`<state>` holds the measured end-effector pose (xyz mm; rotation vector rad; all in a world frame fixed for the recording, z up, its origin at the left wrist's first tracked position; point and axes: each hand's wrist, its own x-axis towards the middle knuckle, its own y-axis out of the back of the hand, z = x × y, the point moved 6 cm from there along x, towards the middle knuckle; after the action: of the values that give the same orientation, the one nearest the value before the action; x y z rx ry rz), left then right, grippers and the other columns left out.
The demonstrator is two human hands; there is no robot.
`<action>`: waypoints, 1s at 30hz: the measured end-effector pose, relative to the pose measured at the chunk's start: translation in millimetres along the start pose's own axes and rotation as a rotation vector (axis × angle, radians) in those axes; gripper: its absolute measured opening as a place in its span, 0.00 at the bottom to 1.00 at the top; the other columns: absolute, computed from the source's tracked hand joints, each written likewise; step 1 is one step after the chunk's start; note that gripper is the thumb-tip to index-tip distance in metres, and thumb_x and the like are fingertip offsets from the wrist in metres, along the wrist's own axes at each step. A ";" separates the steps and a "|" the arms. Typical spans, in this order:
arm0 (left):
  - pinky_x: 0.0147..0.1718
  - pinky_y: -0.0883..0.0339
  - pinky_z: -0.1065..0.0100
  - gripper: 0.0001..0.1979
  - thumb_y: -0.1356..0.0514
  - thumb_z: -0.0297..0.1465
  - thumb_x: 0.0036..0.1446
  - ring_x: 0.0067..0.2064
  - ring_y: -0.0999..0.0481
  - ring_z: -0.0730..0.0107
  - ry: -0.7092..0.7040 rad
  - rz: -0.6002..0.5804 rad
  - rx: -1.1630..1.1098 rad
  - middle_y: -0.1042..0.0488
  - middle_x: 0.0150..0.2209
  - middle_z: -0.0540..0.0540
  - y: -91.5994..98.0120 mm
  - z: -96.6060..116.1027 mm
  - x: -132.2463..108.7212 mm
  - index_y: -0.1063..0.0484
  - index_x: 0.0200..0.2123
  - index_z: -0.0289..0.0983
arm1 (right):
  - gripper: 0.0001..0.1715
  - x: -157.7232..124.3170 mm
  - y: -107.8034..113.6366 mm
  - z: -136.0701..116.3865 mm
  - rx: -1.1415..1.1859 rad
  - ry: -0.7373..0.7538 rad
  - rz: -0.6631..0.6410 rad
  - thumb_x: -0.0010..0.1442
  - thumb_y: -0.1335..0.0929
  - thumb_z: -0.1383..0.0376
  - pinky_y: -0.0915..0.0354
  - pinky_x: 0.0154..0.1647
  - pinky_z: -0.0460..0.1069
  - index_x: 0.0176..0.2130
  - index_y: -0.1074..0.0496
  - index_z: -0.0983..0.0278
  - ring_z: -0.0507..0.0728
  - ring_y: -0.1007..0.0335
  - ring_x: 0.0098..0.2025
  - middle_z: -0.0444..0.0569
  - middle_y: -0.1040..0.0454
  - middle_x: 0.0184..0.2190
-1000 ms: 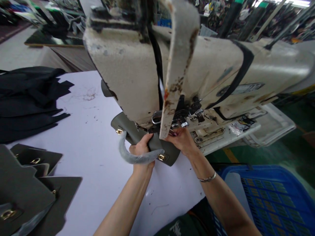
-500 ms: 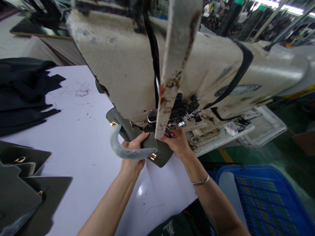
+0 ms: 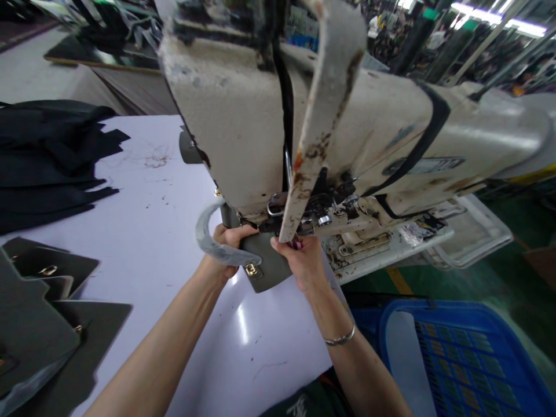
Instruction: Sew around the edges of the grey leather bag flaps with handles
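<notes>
A grey-green bag panel (image 3: 271, 260) lies under the head of a worn, cream sewing machine (image 3: 234, 127). A curved handle (image 3: 226, 253), wrapped in clear plastic, is fixed to it with gold-coloured hardware (image 3: 251, 269). My left hand (image 3: 223, 249) is closed on the panel, fingers partly hidden behind the handle. On the panel's right side, my right hand (image 3: 306, 258) is closed at the edge, close to the machine's needle area. Something small and pink shows between its fingers, too small to name. The needle itself is hidden behind a rusty lever (image 3: 310, 156).
Several similar grey-green panels (image 3: 35, 324) are stacked at left on the white tabletop (image 3: 152, 249). Behind them lies a pile of dark pieces (image 3: 47, 162). A blue basket (image 3: 464, 307) stands at lower right, and a pale plastic tray (image 3: 482, 231) is beyond the machine bed.
Both hands and the panel have shifted left relative to the machine, and the panel has turned slightly. More of it is now hidden behind the machine head. The camera view has also shifted.
</notes>
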<state>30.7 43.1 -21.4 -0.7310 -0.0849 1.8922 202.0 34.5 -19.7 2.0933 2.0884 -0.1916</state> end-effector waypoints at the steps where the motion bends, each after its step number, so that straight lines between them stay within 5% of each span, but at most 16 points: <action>1: 0.23 0.25 0.65 0.14 0.27 0.24 0.31 0.33 0.19 0.52 0.003 -0.008 0.019 0.19 0.31 0.38 -0.7 2.0 0.8 0.22 0.27 0.32 | 0.23 -0.4 -1.2 -1.2 0.012 -0.001 -0.007 0.49 0.24 0.54 0.51 0.26 0.47 0.18 0.34 0.62 0.49 0.53 0.23 0.38 0.44 0.18; 15: 0.45 0.19 0.51 0.23 0.26 0.22 0.35 0.50 0.20 0.36 -0.035 -0.150 -0.084 0.17 0.34 0.40 -4.0 8.7 16.8 0.19 0.40 0.32 | 0.21 -19.7 1.6 4.4 0.179 -0.147 -0.025 0.44 0.22 0.57 0.52 0.24 0.47 0.17 0.33 0.64 0.48 0.54 0.22 0.37 0.46 0.16; 24: 0.41 0.18 0.53 0.15 0.25 0.29 0.33 0.44 0.18 0.41 -0.146 -0.177 -0.049 0.18 0.30 0.41 -3.7 21.0 32.7 0.19 0.29 0.33 | 0.21 -6.3 -9.1 2.8 0.188 -0.030 0.097 0.46 0.22 0.60 0.49 0.23 0.47 0.16 0.33 0.63 0.49 0.48 0.23 0.39 0.40 0.17; 30: 0.41 0.19 0.56 0.17 0.25 0.33 0.35 0.46 0.18 0.43 -0.050 -0.247 -0.013 0.17 0.34 0.40 -19.7 28.5 33.1 0.18 0.32 0.33 | 0.21 -18.7 -13.7 2.3 0.261 -0.092 0.110 0.46 0.22 0.59 0.48 0.24 0.47 0.17 0.33 0.63 0.49 0.49 0.23 0.39 0.40 0.17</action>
<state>23.4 87.8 -5.6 -0.6508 -0.2099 1.6755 188.2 15.8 -18.5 2.2868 1.9806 -0.5620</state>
